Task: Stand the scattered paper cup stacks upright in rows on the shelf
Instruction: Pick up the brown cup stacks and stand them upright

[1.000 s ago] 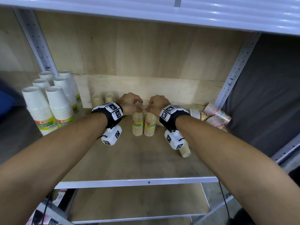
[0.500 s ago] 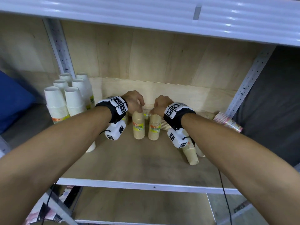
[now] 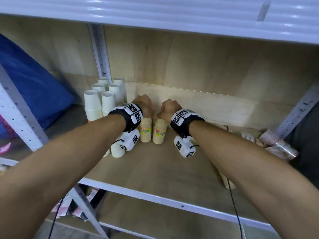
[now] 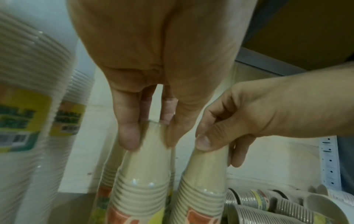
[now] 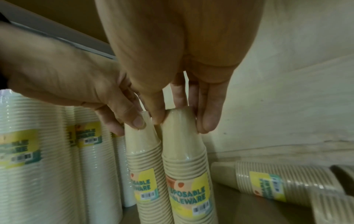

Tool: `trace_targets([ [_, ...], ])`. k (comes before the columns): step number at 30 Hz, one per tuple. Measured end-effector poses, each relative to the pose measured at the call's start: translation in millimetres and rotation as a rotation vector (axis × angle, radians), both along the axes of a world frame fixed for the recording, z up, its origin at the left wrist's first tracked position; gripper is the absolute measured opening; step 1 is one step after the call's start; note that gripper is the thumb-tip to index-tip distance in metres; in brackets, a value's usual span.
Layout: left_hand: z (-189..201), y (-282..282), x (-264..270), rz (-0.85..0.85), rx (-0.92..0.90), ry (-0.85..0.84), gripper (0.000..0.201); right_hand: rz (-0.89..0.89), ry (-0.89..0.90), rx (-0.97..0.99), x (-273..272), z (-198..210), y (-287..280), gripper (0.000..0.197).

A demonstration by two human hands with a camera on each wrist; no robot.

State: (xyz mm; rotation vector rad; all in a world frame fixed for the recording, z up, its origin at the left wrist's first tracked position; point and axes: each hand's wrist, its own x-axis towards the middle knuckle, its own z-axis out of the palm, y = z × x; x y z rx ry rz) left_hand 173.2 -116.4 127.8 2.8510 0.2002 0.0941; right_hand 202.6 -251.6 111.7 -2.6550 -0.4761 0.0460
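Two tan paper cup stacks stand upright side by side on the wooden shelf (image 3: 155, 169). My left hand (image 3: 143, 105) pinches the top of the left tan stack (image 3: 145, 131) from above, thumb and fingers round its tip. My right hand (image 3: 170, 109) grips the top of the right tan stack (image 3: 159, 133) the same way. The left wrist view shows my left hand (image 4: 149, 136) on its stack (image 4: 143, 178), with the right stack (image 4: 203, 181) beside it. The right wrist view shows my right hand (image 5: 180, 121) on its stack (image 5: 184, 154).
Several upright white cup stacks (image 3: 103, 100) fill the shelf's left back corner, and one more white stack (image 3: 117, 150) stands under my left wrist. Patterned stacks (image 3: 279, 147) and a tan stack (image 5: 277, 183) lie on their sides to the right. Another tan stack (image 3: 227, 183) lies under my right forearm.
Both hands have kept their hold and carried the two tan stacks leftwards, closer to the white stacks. The head view has swung with them.
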Motion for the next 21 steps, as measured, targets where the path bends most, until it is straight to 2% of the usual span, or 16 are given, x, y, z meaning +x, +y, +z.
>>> trace_targets([
  [4,-9,5,3,0.073,0.002,0.038,0.027,0.035,-0.006,0.032,0,-4,15,0.043],
  [13,-16,11,10,0.116,0.005,0.04,0.023,0.057,-0.028,0.046,-2,-6,25,0.036],
  [18,0,9,9,0.092,-0.035,0.03,0.024,0.082,-0.041,0.029,-1,-1,17,0.037],
  [21,19,6,13,0.039,-0.08,-0.005,0.028,0.075,-0.03,-0.04,3,8,3,0.046],
])
